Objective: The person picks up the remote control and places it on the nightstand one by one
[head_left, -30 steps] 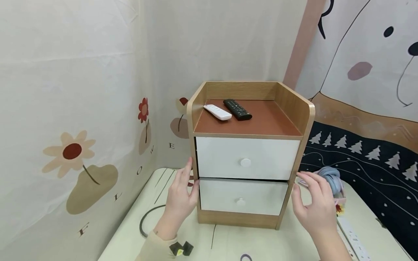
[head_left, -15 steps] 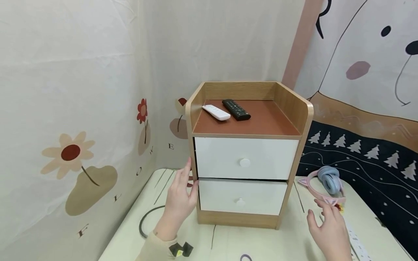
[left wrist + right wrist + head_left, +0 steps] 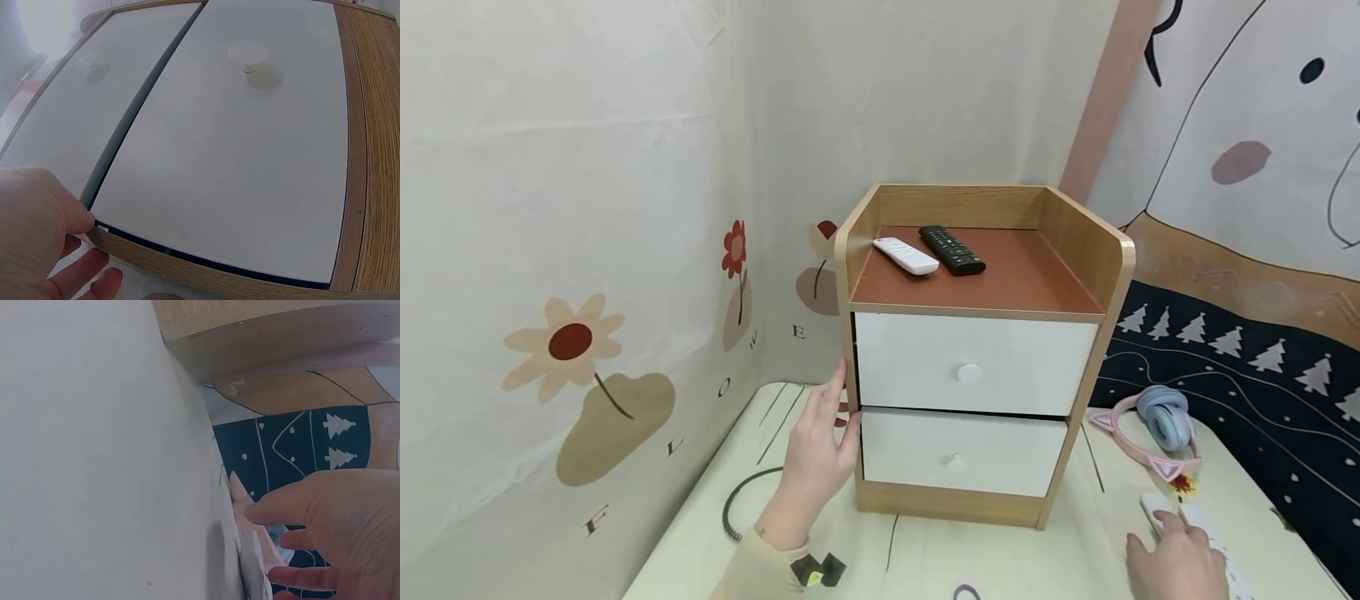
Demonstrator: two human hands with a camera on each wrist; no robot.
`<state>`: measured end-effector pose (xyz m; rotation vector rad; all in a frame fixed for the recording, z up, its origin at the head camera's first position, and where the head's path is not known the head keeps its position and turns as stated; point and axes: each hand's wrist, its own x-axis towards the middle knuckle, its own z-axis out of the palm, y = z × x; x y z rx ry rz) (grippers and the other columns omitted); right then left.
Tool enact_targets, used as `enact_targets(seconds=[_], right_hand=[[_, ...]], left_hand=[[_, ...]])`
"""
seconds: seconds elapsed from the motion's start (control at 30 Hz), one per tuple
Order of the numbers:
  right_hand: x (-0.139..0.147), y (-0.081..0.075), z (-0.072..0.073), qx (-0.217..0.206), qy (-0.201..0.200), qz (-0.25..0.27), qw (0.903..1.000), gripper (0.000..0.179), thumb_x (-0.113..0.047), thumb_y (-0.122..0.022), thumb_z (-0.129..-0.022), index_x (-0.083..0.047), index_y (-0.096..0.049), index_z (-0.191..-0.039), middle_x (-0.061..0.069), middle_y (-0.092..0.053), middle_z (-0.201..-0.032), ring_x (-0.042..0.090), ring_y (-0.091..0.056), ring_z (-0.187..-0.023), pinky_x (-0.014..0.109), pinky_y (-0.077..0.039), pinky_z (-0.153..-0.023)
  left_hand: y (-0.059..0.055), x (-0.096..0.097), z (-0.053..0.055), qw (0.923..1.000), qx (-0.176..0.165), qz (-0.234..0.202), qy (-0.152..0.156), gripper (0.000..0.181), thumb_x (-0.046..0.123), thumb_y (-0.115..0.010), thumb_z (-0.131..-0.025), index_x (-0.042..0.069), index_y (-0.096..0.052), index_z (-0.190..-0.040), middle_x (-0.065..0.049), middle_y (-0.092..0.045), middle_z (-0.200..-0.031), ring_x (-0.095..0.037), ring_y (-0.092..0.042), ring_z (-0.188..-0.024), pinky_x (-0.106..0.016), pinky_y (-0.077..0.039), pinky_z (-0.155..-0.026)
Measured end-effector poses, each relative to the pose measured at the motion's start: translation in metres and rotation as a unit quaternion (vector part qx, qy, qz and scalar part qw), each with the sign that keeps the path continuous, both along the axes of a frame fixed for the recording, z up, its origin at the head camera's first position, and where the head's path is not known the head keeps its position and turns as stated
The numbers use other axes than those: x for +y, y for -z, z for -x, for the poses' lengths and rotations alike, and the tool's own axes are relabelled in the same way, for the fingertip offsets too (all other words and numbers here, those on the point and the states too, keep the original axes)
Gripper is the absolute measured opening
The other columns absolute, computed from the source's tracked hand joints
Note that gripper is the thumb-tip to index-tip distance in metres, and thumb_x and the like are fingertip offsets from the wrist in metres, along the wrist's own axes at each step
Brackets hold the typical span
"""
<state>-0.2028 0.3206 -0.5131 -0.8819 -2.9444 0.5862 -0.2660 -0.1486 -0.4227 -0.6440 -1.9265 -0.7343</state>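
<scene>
A small wooden cabinet [image 3: 951, 504] with two white drawers stands in the middle of the head view. Against its left side rests my left hand [image 3: 816, 458], thumb at the front edge by the gap between the drawers and fingers along the side panel. The left wrist view shows that thumb [image 3: 78, 215] right at the wooden frame. Low on the right, my right hand [image 3: 1180, 562] is over a white flat object [image 3: 1156, 502], fingertips right at it. Beside that lies a white power strip [image 3: 1206, 525], partly hidden by the hand.
A white remote [image 3: 906, 256] and a black remote [image 3: 952, 250] lie on the cabinet's brown top. Pink cat-ear headphones [image 3: 1123, 442] with blue ear cushions lie on the right. A coiled dark cable [image 3: 730, 508] is at the left, a purple ring [image 3: 966, 592] in front.
My right hand has left the cabinet's right side and moved right and down to the white flat object by the power strip. My left hand stays at the cabinet's left side.
</scene>
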Motion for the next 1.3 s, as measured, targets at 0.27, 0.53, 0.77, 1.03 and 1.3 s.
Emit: enact_targets(seconds=[0.27, 0.53, 0.77, 1.03, 1.3], right_hand=[[0.006, 0.006, 0.003, -0.011, -0.018, -0.021, 0.9996, 0.078, -0.035, -0.082, -0.093, 0.018, -0.051, -0.142, 0.05, -0.049, -0.131, 0.066, -0.053, -0.115, 0.078, -0.049, -0.11], [0.011, 0.012, 0.002, -0.029, 0.014, -0.015, 0.9994, 0.081, -0.035, -0.08, -0.095, 0.02, -0.047, -0.144, 0.05, -0.044, -0.131, 0.062, -0.053, -0.114, 0.073, -0.056, -0.103], [0.024, 0.017, 0.005, -0.057, 0.026, -0.006, 0.998, 0.088, -0.039, -0.075, -0.097, 0.027, -0.039, -0.143, 0.053, -0.039, -0.126, 0.059, -0.054, -0.108, 0.067, -0.059, -0.1], [0.025, 0.014, 0.001, -0.057, 0.036, 0.003, 0.9977, 0.074, -0.03, -0.071, -0.097, 0.018, -0.041, -0.144, 0.05, -0.047, -0.12, 0.06, -0.059, -0.109, 0.069, -0.058, -0.099], [0.023, 0.01, -0.002, -0.023, 0.003, -0.001, 0.9997, 0.069, -0.03, -0.072, -0.095, 0.017, -0.05, -0.14, 0.047, -0.056, -0.116, 0.055, -0.063, -0.103, 0.071, -0.06, -0.1]], left_hand=[[-0.001, 0.0, -0.001, 1.0, -0.008, 0.002, -0.002, 0.09, -0.009, -0.076, -0.091, 0.001, -0.035, -0.17, -0.024, -0.065, -0.119, -0.025, -0.074, -0.083, -0.03, -0.068, -0.068], [-0.001, 0.0, -0.002, 1.0, -0.006, 0.002, -0.003, 0.088, -0.01, -0.076, -0.091, 0.0, -0.037, -0.169, -0.025, -0.065, -0.12, -0.025, -0.074, -0.083, -0.03, -0.068, -0.069], [-0.001, 0.0, -0.002, 1.0, -0.002, 0.003, -0.001, 0.089, -0.01, -0.076, -0.09, 0.0, -0.037, -0.169, -0.024, -0.065, -0.119, -0.025, -0.074, -0.084, -0.029, -0.068, -0.068], [-0.002, 0.001, -0.001, 1.0, -0.004, 0.004, 0.0, 0.089, -0.01, -0.076, -0.091, 0.0, -0.036, -0.169, -0.025, -0.065, -0.12, -0.025, -0.074, -0.084, -0.03, -0.069, -0.069], [-0.002, 0.0, -0.002, 1.0, -0.005, 0.0, 0.001, 0.088, -0.01, -0.076, -0.091, 0.0, -0.037, -0.169, -0.025, -0.066, -0.122, -0.025, -0.075, -0.084, -0.03, -0.069, -0.069]])
